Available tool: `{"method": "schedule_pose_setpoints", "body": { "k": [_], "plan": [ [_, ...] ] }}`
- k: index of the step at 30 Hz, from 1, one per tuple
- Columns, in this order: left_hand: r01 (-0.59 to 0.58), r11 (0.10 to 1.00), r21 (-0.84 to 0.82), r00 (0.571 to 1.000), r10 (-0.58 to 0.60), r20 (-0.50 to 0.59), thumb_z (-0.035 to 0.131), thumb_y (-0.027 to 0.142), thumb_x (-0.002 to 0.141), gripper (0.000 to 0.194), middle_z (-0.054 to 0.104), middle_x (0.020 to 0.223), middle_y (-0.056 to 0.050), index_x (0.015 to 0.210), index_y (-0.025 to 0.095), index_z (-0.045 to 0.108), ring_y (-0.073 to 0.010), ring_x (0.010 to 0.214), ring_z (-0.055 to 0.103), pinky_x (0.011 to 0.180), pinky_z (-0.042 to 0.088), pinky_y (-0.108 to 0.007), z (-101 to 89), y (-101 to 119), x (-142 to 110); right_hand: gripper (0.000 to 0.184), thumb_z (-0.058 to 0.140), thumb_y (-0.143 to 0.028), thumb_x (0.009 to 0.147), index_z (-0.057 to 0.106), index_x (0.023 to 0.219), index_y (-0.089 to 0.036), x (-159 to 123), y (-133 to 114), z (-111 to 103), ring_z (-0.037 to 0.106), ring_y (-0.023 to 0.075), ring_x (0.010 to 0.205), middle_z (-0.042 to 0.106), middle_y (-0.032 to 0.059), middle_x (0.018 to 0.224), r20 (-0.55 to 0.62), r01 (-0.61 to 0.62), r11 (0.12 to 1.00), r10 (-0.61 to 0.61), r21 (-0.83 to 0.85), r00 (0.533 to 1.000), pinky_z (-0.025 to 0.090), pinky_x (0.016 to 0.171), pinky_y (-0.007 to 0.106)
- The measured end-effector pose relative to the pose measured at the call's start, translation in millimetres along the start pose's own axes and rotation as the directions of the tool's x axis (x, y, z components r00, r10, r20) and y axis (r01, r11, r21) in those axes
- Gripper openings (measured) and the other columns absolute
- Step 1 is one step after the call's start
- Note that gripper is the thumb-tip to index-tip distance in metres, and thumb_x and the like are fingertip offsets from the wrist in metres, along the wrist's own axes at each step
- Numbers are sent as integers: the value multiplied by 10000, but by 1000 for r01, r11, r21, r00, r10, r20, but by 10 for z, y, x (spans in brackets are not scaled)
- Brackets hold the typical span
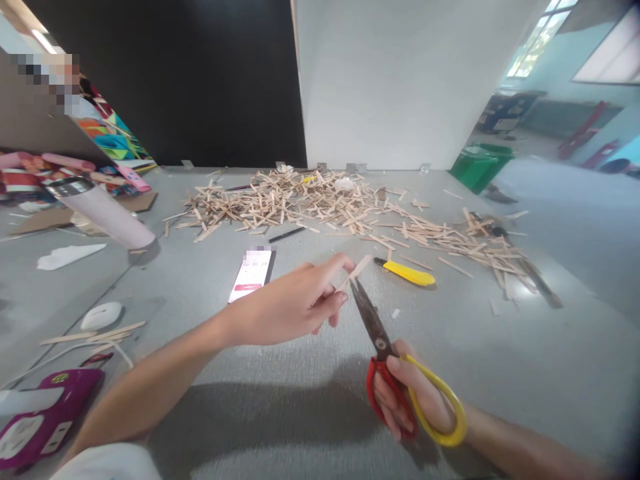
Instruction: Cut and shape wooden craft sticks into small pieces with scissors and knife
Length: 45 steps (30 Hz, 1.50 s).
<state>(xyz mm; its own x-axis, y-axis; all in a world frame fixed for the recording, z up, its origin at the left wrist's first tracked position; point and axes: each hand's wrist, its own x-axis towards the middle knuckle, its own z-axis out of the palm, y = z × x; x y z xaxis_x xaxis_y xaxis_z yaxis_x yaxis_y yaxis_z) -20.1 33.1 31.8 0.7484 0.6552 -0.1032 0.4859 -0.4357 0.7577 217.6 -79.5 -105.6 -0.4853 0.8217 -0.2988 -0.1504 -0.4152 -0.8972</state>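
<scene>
At centre, the left hand (300,303) pinches a wooden stick (359,268); at lower right, the right hand (415,393) grips scissors (383,343), blade tips at the stick. Just beyond lies a yellow cutter (409,273) on the desk (280,373).

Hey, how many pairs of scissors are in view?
1: the scissors, one handle red, one yellow, in your right hand. The pile of sticks might hide others.

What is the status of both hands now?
Left hand holding wooden stick. Right hand gripping scissors, blades at stick. Yellow cutter close by, beyond scissors.
</scene>
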Motion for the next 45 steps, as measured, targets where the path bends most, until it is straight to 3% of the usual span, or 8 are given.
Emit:
{"method": "schedule_pose_setpoints", "body": {
  "k": [18,24,28,31,34,38,40,45],
  "plan": [
    [47,998,33,999,-46,-26,397,370,1156,287,769,907,-5,1417,252,382,-151,632,668,658,504,-285,104,-17,41,765,493,-793,1004,443,472,-246,35,-2,-8,451,108,248,363,-47,301,4,27,1000,-27,-6,1000,270,279,185],
    [-2,959,284,976,63,-206,414,284,1134,299,740,906,-39,1352,242,615,-196,728,656,702,457,-299,76,-107,82,766,537,-843,931,413,449,-261,62,-68,20,380,100,220,310,-57,282,36,-64,985,59,159,998,248,250,193],
    [-18,954,301,943,116,-312,402,218,1120,354,744,982,-51,1335,233,684,-191,791,654,745,445,-298,39,-109,104,762,570,-857,902,406,460,-259,106,-60,20,310,86,213,305,-74,299,30,-47,971,41,234,999,326,247,206],
    [17,975,222,897,83,-435,403,257,1137,354,693,864,-20,1328,221,698,-158,687,572,669,399,-283,22,-79,95,756,548,-839,924,407,463,-256,131,-61,15,274,75,219,302,-81,311,-7,-8,967,10,256,1000,370,259,207],
    [6,1000,25,886,6,-463,413,339,1154,312,563,748,22,1258,221,682,-125,574,442,560,343,-266,1,-63,98,746,564,-827,917,410,459,-258,146,-69,6,270,70,224,307,-80,311,-16,-6,963,11,270,1000,383,261,205],
    [-101,951,-291,896,-40,-442,455,294,1130,86,568,777,34,1114,230,510,-122,593,550,539,461,-244,-16,-63,127,737,587,-812,916,419,466,-252,159,-71,-1,284,68,219,320,-79,310,-21,-3,961,9,277,1000,392,262,197],
    [-114,926,-361,892,-64,-447,454,264,1126,21,573,758,47,1123,245,446,-123,580,573,528,472,-243,-15,-55,132,734,604,-808,912,429,473,-246,167,-65,-2,299,70,216,341,-73,311,-31,2,963,6,269,1000,385,258,191],
    [-101,905,-413,868,-123,-481,453,382,1136,252,314,674,69,1059,196,604,-100,509,332,457,288,-257,-9,5,114,747,613,-846,884,430,478,-246,178,-36,-5,280,72,215,329,-77,306,-58,-7,969,22,245,998,392,255,200]
  ]
}}
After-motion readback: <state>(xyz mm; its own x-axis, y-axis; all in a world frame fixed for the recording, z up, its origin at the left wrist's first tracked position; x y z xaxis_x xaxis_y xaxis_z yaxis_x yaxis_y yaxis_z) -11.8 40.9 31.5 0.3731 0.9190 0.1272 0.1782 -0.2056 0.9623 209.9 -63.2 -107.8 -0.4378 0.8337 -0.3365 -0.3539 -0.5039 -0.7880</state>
